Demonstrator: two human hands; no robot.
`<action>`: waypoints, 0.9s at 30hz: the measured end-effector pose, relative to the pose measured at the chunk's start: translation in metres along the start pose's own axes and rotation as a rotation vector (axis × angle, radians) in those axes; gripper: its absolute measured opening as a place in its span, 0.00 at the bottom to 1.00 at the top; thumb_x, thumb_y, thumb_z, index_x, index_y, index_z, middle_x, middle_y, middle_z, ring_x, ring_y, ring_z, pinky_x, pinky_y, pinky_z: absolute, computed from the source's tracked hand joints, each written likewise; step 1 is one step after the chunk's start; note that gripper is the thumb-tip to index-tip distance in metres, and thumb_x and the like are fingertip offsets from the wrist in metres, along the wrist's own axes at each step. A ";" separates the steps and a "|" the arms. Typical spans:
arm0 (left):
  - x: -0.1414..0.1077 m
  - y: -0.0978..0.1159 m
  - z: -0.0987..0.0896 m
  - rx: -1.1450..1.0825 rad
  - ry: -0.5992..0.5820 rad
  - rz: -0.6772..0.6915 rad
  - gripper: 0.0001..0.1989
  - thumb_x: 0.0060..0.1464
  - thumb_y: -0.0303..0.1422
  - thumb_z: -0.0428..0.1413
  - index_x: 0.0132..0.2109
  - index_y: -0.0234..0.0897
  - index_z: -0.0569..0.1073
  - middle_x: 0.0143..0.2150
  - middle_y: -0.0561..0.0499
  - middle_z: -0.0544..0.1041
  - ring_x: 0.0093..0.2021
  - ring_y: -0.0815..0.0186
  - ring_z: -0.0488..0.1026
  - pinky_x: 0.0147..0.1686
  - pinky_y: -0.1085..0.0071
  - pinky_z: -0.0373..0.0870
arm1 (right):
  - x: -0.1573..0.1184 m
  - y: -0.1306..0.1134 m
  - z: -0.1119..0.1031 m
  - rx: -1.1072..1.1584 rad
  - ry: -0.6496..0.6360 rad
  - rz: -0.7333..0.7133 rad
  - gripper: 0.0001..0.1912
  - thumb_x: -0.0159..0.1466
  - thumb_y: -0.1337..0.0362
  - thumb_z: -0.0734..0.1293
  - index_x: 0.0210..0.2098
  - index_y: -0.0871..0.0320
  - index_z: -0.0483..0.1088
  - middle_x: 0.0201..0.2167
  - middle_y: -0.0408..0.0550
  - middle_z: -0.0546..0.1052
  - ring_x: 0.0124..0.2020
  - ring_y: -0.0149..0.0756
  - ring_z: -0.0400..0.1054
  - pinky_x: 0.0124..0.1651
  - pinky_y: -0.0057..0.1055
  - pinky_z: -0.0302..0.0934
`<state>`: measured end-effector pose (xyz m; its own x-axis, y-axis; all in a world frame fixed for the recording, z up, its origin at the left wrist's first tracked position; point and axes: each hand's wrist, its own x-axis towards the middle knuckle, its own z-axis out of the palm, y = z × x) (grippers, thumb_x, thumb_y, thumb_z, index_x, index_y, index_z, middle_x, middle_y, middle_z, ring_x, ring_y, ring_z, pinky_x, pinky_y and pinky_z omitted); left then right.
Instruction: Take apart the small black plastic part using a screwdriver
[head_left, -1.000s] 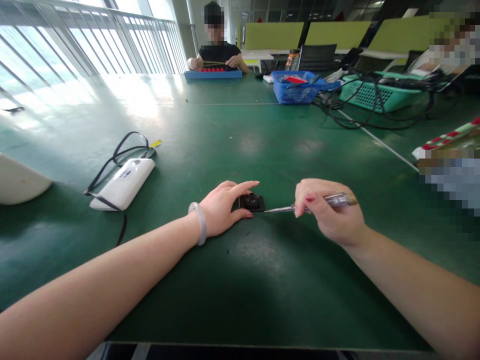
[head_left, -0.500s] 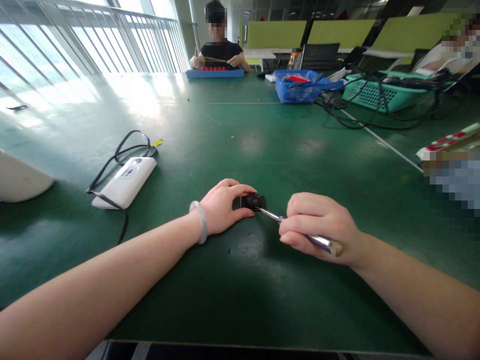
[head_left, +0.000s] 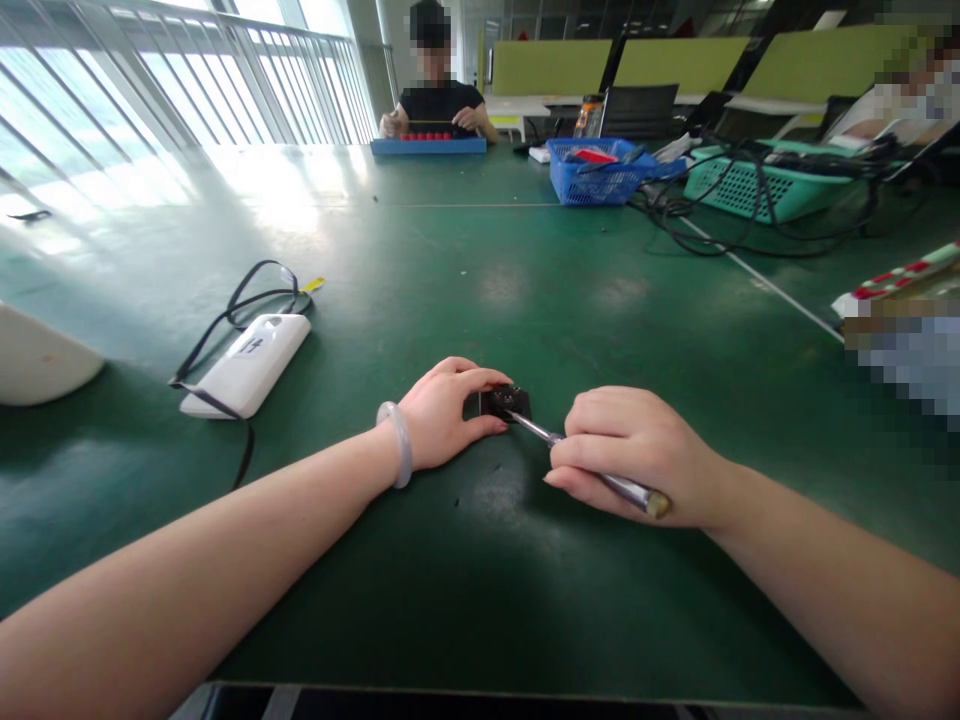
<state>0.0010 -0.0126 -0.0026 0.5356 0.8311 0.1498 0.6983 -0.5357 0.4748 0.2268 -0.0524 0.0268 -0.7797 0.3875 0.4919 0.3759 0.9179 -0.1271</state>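
Note:
A small black block (head_left: 506,400) lies on the green table (head_left: 420,610) near the middle of the view. My left hand (head_left: 454,412), with a pale bracelet on its wrist, grips the block from the left between thumb and fingers. To the right, my right hand (head_left: 634,450) is closed around a screwdriver (head_left: 536,430) with a shiny handle. The tool slants up from the block toward me, its tip at the top of the block. What exactly the tip touches is too small to tell.
A white power bank (head_left: 251,365) with a black strap lies at the left, beside a white object (head_left: 41,360). Farther back are a blue basket (head_left: 592,180), a green basket (head_left: 780,190) and tangled cables. A person (head_left: 439,105) sits behind a blue tray (head_left: 427,147).
My right hand and the screwdriver handle have shifted slightly left and down, with the tip still at the block. My left hand has barely moved.

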 end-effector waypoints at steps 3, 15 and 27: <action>0.000 0.000 0.000 -0.003 -0.003 0.001 0.21 0.52 0.38 0.61 0.53 0.43 0.72 0.49 0.47 0.75 0.53 0.58 0.68 0.55 0.59 0.65 | -0.002 0.001 -0.001 0.010 0.036 -0.004 0.13 0.65 0.62 0.63 0.26 0.58 0.72 0.20 0.46 0.69 0.23 0.31 0.60 0.28 0.30 0.52; 0.000 -0.002 0.001 0.010 -0.003 0.000 0.23 0.52 0.40 0.60 0.55 0.43 0.72 0.50 0.46 0.74 0.54 0.57 0.68 0.55 0.58 0.65 | -0.003 -0.001 -0.002 -0.091 0.034 -0.099 0.13 0.64 0.63 0.65 0.23 0.58 0.70 0.18 0.43 0.67 0.23 0.31 0.60 0.27 0.30 0.53; -0.001 -0.002 0.001 0.016 -0.013 -0.012 0.24 0.52 0.40 0.60 0.55 0.43 0.72 0.52 0.45 0.73 0.55 0.56 0.66 0.57 0.58 0.64 | -0.004 0.001 -0.003 0.010 0.104 -0.035 0.12 0.64 0.63 0.64 0.25 0.59 0.71 0.19 0.45 0.69 0.23 0.31 0.61 0.27 0.30 0.54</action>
<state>-0.0002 -0.0127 -0.0044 0.5328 0.8358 0.1328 0.7124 -0.5276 0.4627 0.2315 -0.0535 0.0271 -0.7357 0.3443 0.5833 0.3439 0.9318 -0.1162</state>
